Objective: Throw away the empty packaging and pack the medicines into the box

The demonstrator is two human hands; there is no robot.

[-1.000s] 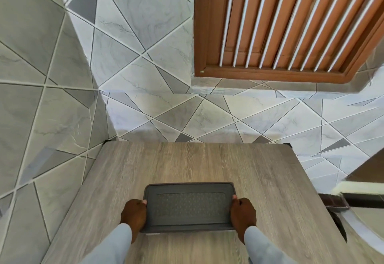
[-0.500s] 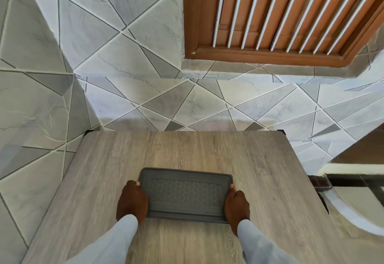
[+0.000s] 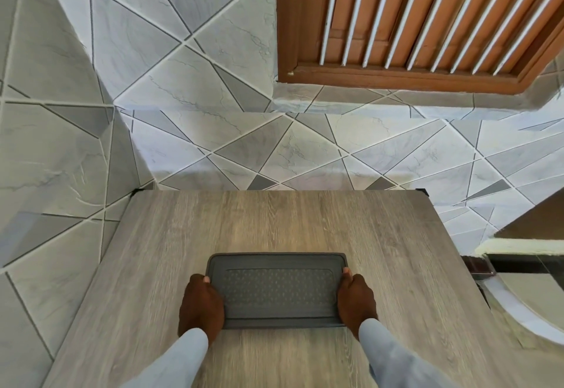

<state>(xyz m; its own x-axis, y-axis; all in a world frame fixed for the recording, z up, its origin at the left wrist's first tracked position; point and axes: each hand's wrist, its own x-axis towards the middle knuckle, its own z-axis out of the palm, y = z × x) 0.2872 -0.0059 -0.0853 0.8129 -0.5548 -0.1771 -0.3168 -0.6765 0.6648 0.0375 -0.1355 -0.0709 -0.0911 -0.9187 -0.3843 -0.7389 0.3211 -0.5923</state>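
We see the grey wooden bench [image 3: 305,228] fill the lower half of the frame. The dark grey box [image 3: 277,291], lid closed, lies on it at lower centre. Our left hand [image 3: 200,306] and right hand [image 3: 356,302] grip its short ends.

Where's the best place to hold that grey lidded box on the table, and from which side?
Take the grey box by its two short ends, one hand from the left and one from the right, as the left hand and right hand do now. It lies flat on the wooden table, wide and shallow, its lid rim giving the thumbs an edge; a one-sided grip would likely tilt it.
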